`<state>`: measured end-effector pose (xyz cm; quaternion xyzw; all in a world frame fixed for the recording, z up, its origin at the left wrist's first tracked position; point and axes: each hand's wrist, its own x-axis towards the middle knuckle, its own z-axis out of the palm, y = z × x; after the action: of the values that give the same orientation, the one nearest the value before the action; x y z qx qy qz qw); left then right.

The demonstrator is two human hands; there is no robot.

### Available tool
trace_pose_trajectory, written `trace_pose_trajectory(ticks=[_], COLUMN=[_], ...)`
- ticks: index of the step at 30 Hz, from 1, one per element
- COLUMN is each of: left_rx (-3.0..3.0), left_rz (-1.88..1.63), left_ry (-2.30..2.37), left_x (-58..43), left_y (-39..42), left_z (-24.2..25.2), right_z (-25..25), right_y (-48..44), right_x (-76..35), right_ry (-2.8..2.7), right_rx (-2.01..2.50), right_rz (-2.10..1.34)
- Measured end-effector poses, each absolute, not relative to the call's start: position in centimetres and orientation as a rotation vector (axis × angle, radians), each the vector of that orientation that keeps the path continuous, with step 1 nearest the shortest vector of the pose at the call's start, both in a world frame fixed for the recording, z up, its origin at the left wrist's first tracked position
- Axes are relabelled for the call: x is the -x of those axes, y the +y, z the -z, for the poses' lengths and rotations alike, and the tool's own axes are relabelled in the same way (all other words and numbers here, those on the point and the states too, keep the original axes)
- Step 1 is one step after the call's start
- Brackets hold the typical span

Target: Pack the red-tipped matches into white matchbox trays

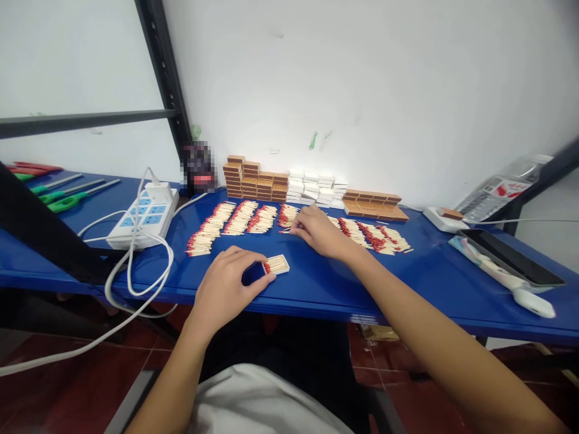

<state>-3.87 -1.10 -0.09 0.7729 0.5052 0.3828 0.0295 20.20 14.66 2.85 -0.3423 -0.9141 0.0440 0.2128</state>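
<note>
My left hand [230, 278] grips the left end of a small white matchbox tray [283, 270] between thumb and fingers. Wooden matches [277, 263] with red heads lie in the tray, their heads toward that hand. My right hand [316, 231] is closed in a pinch at the near edge of a pile of loose matches [288, 214], with a matchstick showing at its fingertips. Part of the pile is hidden behind this hand. More match piles spread to the left [210, 229] and right [384, 238].
Behind the piles stand stacked brown matchboxes [257, 184], white trays [310, 191] and more brown boxes [375, 205]. A power strip [147, 220] with cables is at left, near screwdrivers [67, 199]. At right are a phone [511, 256], a white-handled item [497, 274] and a plastic bottle [502, 187].
</note>
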Motion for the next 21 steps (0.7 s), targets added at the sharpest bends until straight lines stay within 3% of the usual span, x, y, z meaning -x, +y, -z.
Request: trace_pose_trajectory(ticks=[7,21], left_rx=[-2.354,-2.373], left_rz=[-1.159,-1.177], left_ry=[1.578,1.557], left_x=[3.8,3.9], left_y=[-1.2,-1.1], left_z=[0.0,0.3], right_z=[-5.6,-4.9], right_y=[9.0,7.3], right_x=[-21.0,-19.0], right_ry=[-2.684,-2.754], right_rx=[0.698,0.63], right_rz=[-0.109,-0.289])
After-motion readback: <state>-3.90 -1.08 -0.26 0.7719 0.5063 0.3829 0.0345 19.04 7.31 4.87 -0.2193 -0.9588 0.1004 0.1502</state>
